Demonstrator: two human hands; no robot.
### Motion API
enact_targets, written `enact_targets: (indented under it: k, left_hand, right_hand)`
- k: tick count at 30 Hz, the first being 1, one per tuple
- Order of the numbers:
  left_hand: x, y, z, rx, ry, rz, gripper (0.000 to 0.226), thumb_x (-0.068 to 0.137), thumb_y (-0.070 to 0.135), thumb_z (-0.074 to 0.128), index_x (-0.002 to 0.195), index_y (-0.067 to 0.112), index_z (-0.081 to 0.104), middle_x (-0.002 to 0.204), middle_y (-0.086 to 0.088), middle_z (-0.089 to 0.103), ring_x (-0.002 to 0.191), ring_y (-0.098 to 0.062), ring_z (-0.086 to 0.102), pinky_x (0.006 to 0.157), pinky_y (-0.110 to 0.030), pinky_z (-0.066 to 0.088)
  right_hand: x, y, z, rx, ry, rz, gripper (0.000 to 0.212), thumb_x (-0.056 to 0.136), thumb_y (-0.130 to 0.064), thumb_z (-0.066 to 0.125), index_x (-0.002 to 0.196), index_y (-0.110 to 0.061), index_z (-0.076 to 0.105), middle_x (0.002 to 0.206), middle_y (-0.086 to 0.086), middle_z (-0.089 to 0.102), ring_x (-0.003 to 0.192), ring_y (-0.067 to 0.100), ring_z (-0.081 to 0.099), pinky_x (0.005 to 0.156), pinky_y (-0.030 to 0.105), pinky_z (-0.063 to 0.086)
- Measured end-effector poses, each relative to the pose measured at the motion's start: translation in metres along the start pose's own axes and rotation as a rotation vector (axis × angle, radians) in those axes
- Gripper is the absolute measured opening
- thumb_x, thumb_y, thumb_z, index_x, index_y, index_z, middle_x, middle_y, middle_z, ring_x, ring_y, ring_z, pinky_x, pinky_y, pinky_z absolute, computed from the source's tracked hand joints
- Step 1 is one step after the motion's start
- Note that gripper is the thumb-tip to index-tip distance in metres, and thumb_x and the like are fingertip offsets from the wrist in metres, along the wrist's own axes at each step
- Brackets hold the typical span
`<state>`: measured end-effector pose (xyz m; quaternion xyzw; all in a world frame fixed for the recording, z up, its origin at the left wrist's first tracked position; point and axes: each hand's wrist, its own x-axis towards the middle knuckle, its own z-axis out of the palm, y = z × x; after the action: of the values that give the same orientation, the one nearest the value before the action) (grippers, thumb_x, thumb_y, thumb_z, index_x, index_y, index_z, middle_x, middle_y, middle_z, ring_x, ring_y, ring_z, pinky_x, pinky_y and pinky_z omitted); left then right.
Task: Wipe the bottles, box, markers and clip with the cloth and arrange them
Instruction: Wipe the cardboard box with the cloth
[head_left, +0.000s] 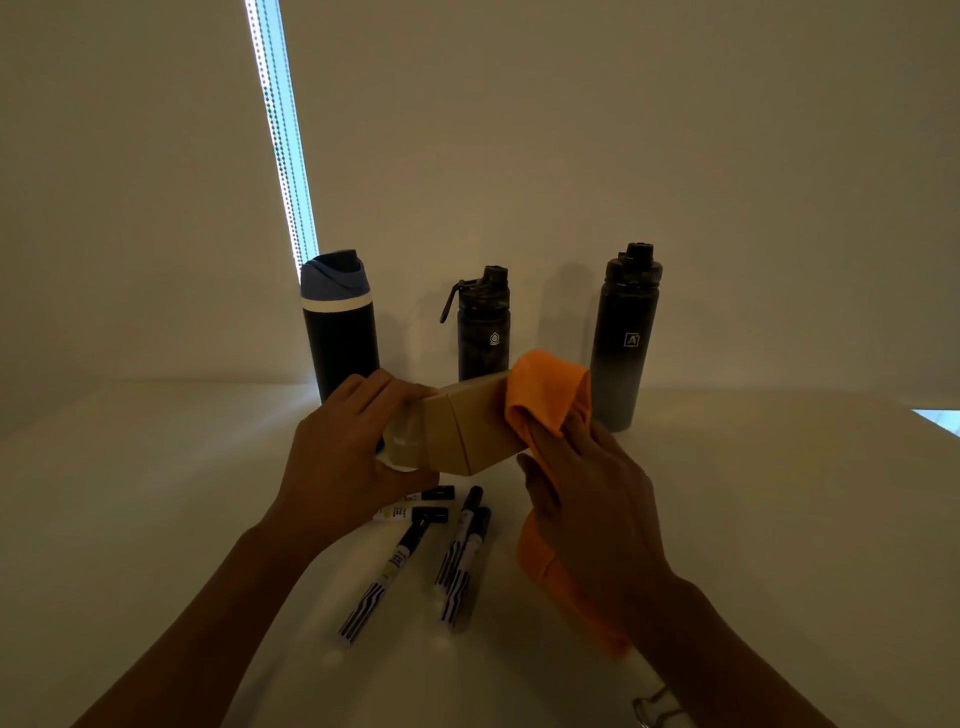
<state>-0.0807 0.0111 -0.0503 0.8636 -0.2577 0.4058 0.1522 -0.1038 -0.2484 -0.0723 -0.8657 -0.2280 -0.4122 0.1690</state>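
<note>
My left hand grips the left end of a brown cardboard box held above the white table. An orange cloth lies against the box's right end, held by my right hand; its tail hangs below my wrist. Three dark bottles stand at the back: a blue-lidded bottle, a small camouflage bottle and a tall black bottle. Several markers lie on the table under the box. A metal clip lies by my right forearm, partly hidden.
A plain wall stands right behind the bottles, with a bright window strip at the upper left. The table's right edge shows at the far right.
</note>
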Motion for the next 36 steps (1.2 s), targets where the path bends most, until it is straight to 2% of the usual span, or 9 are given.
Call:
enact_targets:
  k: [4, 11, 17, 22, 26, 29, 32, 34, 36]
  left_hand:
    - [-0.002, 0.000, 0.003, 0.085, -0.040, 0.013, 0.073, 0.064, 0.057, 0.087, 0.124, 0.021, 0.064, 0.112, 0.002, 0.064, 0.098, -0.018, 0.057, 0.072, -0.032, 0.052]
    - [0.002, 0.004, 0.001, 0.021, 0.010, 0.021, 0.072, 0.072, 0.065, 0.070, 0.127, 0.019, 0.061, 0.118, -0.001, 0.064, 0.105, -0.018, 0.058, 0.081, -0.028, 0.047]
    - [0.000, -0.004, -0.015, -0.151, 0.021, -0.130, 0.078, 0.067, 0.059, 0.086, 0.131, 0.023, 0.058, 0.126, 0.009, 0.057, 0.112, -0.008, 0.054, 0.094, -0.017, 0.044]
    - [-0.001, 0.000, -0.019, -0.374, 0.012, -0.251, 0.081, 0.065, 0.060, 0.088, 0.133, 0.033, 0.053, 0.132, 0.013, 0.057, 0.120, -0.002, 0.057, 0.098, -0.011, 0.039]
    - [0.000, 0.001, -0.019, -0.461, -0.063, -0.278, 0.085, 0.064, 0.048, 0.090, 0.137, 0.030, 0.053, 0.135, 0.016, 0.060, 0.126, -0.003, 0.057, 0.103, -0.020, 0.043]
    - [0.001, 0.008, -0.019, -0.485, -0.059, -0.232, 0.078, 0.065, 0.043, 0.091, 0.132, 0.025, 0.056, 0.127, 0.017, 0.065, 0.122, -0.002, 0.060, 0.104, -0.013, 0.043]
    - [0.003, 0.013, -0.018, -0.457, 0.007, -0.205, 0.069, 0.065, 0.036, 0.093, 0.123, 0.018, 0.060, 0.120, 0.011, 0.068, 0.115, -0.004, 0.064, 0.101, -0.012, 0.045]
    - [0.004, 0.012, -0.021, -0.450, 0.052, -0.218, 0.067, 0.064, 0.031, 0.095, 0.119, 0.019, 0.059, 0.119, 0.011, 0.067, 0.112, 0.001, 0.063, 0.098, -0.009, 0.045]
    - [0.004, 0.008, -0.022, -0.455, 0.082, -0.231, 0.068, 0.062, 0.029, 0.096, 0.119, 0.020, 0.059, 0.117, 0.013, 0.067, 0.111, 0.002, 0.063, 0.096, -0.008, 0.046]
  right_hand:
    - [0.002, -0.012, -0.002, -0.015, 0.041, -0.197, 0.062, 0.073, -0.022, 0.077, 0.130, -0.017, 0.054, 0.124, 0.008, 0.068, 0.090, 0.023, 0.071, 0.073, 0.034, 0.059]
    - [0.004, 0.005, -0.007, 0.238, 0.059, 0.075, 0.036, 0.083, -0.009, 0.068, 0.116, -0.018, 0.059, 0.103, -0.003, 0.068, 0.083, 0.010, 0.064, 0.077, 0.034, 0.060]
    - [0.009, 0.022, -0.020, 0.510, -0.062, 0.312, 0.071, 0.087, -0.013, 0.075, 0.132, -0.054, 0.037, 0.101, -0.023, 0.063, 0.078, -0.001, 0.066, 0.066, 0.017, 0.058]
    - [0.015, 0.037, -0.030, 0.731, -0.097, 0.444, 0.061, 0.085, -0.021, 0.076, 0.138, -0.035, 0.049, 0.109, -0.014, 0.067, 0.092, 0.000, 0.067, 0.071, 0.014, 0.055]
    - [0.012, 0.041, -0.031, 0.806, -0.129, 0.466, 0.058, 0.087, -0.020, 0.074, 0.140, -0.027, 0.052, 0.114, -0.012, 0.068, 0.096, -0.001, 0.066, 0.074, 0.013, 0.054]
    - [0.011, 0.041, -0.026, 0.777, -0.125, 0.474, 0.057, 0.087, -0.024, 0.073, 0.140, -0.029, 0.052, 0.111, -0.010, 0.069, 0.094, 0.002, 0.068, 0.077, 0.020, 0.058]
    - [0.007, 0.034, -0.019, 0.619, -0.026, 0.553, 0.040, 0.093, -0.032, 0.068, 0.132, -0.034, 0.056, 0.081, -0.007, 0.067, 0.067, 0.006, 0.065, 0.057, 0.016, 0.052]
    - [0.003, 0.028, -0.013, 0.373, 0.012, 0.466, 0.026, 0.097, -0.037, 0.063, 0.122, -0.030, 0.057, 0.064, -0.010, 0.054, 0.053, 0.005, 0.055, 0.047, 0.015, 0.041]
    - [0.000, 0.025, -0.011, 0.215, 0.050, 0.328, 0.024, 0.097, -0.027, 0.065, 0.120, -0.026, 0.058, 0.072, -0.019, 0.055, 0.052, 0.000, 0.048, 0.054, 0.014, 0.040]
